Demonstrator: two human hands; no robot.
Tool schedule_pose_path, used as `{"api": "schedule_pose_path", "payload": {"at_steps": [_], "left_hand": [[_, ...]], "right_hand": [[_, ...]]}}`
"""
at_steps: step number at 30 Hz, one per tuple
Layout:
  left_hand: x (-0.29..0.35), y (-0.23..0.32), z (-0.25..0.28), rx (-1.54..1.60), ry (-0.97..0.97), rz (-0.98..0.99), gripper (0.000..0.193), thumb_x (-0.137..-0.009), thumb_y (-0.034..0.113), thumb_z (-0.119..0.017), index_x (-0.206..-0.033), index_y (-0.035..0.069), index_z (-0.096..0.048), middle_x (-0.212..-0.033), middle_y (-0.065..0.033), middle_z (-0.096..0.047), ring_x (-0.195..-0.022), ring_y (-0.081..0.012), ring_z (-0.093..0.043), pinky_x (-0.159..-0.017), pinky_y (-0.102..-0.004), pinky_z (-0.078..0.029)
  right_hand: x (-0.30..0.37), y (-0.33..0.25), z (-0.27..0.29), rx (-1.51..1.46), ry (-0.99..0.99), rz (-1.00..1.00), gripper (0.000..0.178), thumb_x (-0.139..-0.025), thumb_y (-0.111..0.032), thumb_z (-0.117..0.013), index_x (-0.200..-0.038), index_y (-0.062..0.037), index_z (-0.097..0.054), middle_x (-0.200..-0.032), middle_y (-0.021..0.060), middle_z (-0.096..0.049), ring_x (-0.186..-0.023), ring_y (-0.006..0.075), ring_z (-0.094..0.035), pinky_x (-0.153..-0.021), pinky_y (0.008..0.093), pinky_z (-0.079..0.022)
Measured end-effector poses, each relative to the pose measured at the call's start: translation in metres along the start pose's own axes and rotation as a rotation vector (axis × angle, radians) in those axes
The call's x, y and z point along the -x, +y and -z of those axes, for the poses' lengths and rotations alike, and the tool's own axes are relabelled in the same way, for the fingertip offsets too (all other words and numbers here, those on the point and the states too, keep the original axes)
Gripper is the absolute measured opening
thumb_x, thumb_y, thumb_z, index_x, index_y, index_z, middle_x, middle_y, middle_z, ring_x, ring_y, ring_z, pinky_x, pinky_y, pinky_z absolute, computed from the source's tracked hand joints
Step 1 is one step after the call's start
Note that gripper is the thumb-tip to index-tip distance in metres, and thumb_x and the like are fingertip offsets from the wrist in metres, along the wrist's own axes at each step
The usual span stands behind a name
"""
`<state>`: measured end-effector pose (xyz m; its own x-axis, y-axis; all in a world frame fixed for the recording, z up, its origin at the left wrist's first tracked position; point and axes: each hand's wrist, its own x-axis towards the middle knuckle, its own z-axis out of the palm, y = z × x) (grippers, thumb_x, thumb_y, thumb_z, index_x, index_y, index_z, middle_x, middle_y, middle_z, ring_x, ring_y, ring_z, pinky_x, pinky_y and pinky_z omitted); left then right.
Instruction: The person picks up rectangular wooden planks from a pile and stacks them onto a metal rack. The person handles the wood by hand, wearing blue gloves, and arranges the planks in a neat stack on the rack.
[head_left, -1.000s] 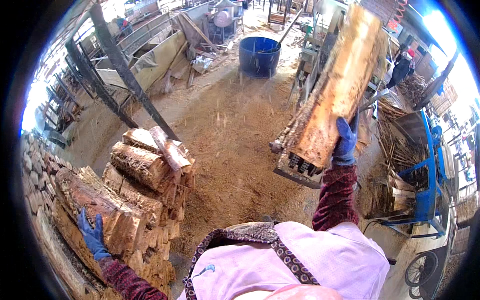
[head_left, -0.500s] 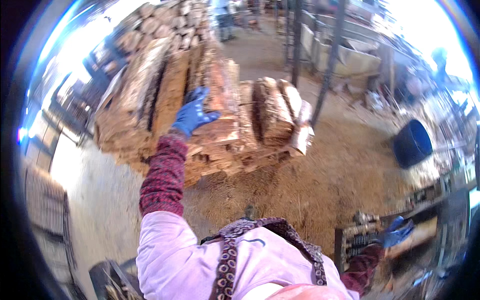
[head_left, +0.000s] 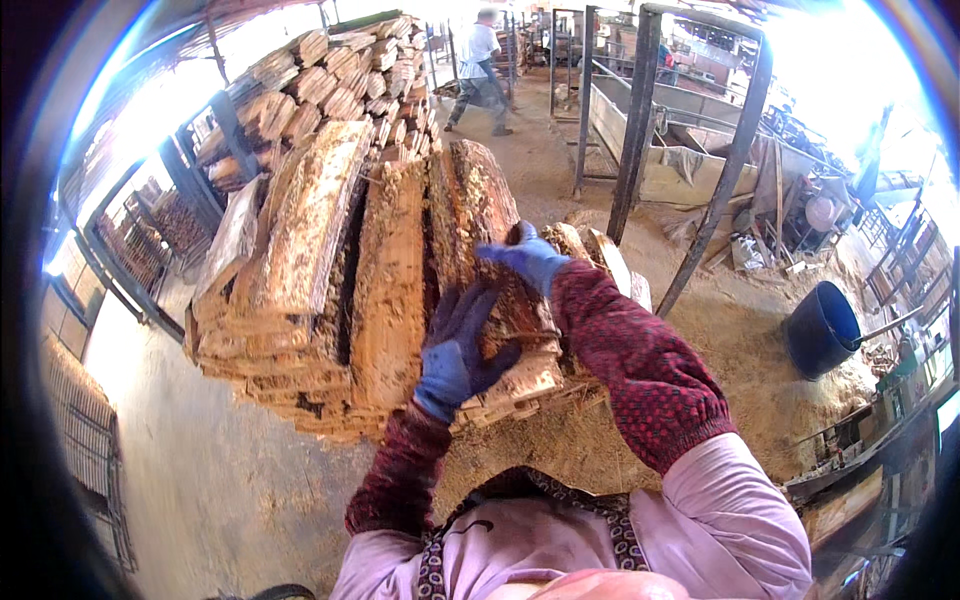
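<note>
Head view: right hand [head_left: 540,262] now come across to the log [head_left: 485,195] beside left hand [head_left: 452,362], both hands' fingers [head_left: 478,303] part-open, no firm hold seen, log just beneath them atop the stack [head_left: 285,365], so handling looks two-handed.

Above the slabs, open air is leaving my fingers room to pass. My left fingers [head_left: 478,308] are spreading low over the barked slab [head_left: 475,185] and my right fingers [head_left: 505,256] are reaching over it from the right, so only a small space is remaining between them. The pale slab [head_left: 388,280] is standing close on the left, leaving a narrow, dark gap. My right forearm [head_left: 640,370] is barring the right side. Farther back, the log pile [head_left: 375,85] is blocking the far left, while a slanting post [head_left: 722,175] is rising beyond the right end. Bare floor [head_left: 740,320] is stretching toward the tub [head_left: 822,330].
</note>
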<state>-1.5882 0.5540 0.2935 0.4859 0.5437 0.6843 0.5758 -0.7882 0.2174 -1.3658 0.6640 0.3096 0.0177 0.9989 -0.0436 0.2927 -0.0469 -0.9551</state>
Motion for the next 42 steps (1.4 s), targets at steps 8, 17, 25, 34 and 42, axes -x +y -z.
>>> {"api": "schedule_pose_path", "payload": {"at_steps": [8,17,25,34,42], "left_hand": [[0.001,-0.005,0.009,-0.015,-0.03,0.054,0.079,-0.079,0.04,-0.084,-0.143,0.003,-0.055,-0.146,-0.021,-0.056,-0.141,-0.0444,-0.047,-0.12,-0.0534,-0.036],[-0.007,-0.007,-0.014,-0.089,-0.031,-0.021,0.069,-0.089,0.054,-0.074,-0.133,0.003,-0.063,-0.144,-0.0209,-0.059,-0.14,-0.0436,-0.048,-0.119,-0.0505,-0.038],[-0.013,0.017,-0.036,-0.157,-0.092,0.139,0.043,-0.095,0.024,-0.071,-0.132,0.004,-0.065,-0.145,-0.0189,-0.059,-0.141,-0.0393,-0.049,-0.12,-0.0499,-0.035],[-0.009,0.01,-0.061,-0.099,0.037,0.133,0.041,-0.102,0.029,-0.061,-0.128,-0.001,-0.068,-0.144,-0.0214,-0.06,-0.139,-0.0395,-0.052,-0.119,-0.0498,-0.037],[0.014,0.005,-0.055,-0.113,0.033,0.206,0.043,-0.102,0.031,-0.06,-0.13,-0.001,-0.068,-0.146,-0.0205,-0.059,-0.14,-0.0383,-0.051,-0.119,-0.0491,-0.036]], "right_hand": [[-0.01,0.001,0.021,-0.258,-0.118,0.091,0.076,-0.099,-0.032,-0.063,-0.155,0.0065,-0.028,-0.136,0.0251,-0.064,-0.128,0.0331,-0.063,-0.108,0.041,-0.05],[0.116,0.155,0.114,-0.579,-0.058,-0.035,0.045,-0.095,-0.02,-0.075,-0.133,0.0007,-0.064,-0.123,0.0068,-0.071,-0.105,0.0173,-0.066,-0.096,0.0328,-0.052],[0.206,0.314,0.167,-0.846,0.134,-0.209,0.049,-0.093,-0.019,-0.079,-0.135,-0.0025,-0.06,-0.119,0.0035,-0.071,-0.102,0.0142,-0.067,-0.093,0.0334,-0.055],[0.223,0.388,0.182,-1.031,0.214,-0.34,0.045,-0.093,-0.021,-0.078,-0.131,-0.0018,-0.062,-0.115,0.0062,-0.073,-0.1,0.0169,-0.071,-0.092,0.0329,-0.058],[0.123,0.413,0.219,-0.849,0.166,-0.294,0.042,-0.092,-0.029,-0.078,-0.121,-0.0011,-0.069,-0.109,0.0041,-0.072,-0.091,0.0122,-0.067,-0.082,0.0279,-0.055]]}}
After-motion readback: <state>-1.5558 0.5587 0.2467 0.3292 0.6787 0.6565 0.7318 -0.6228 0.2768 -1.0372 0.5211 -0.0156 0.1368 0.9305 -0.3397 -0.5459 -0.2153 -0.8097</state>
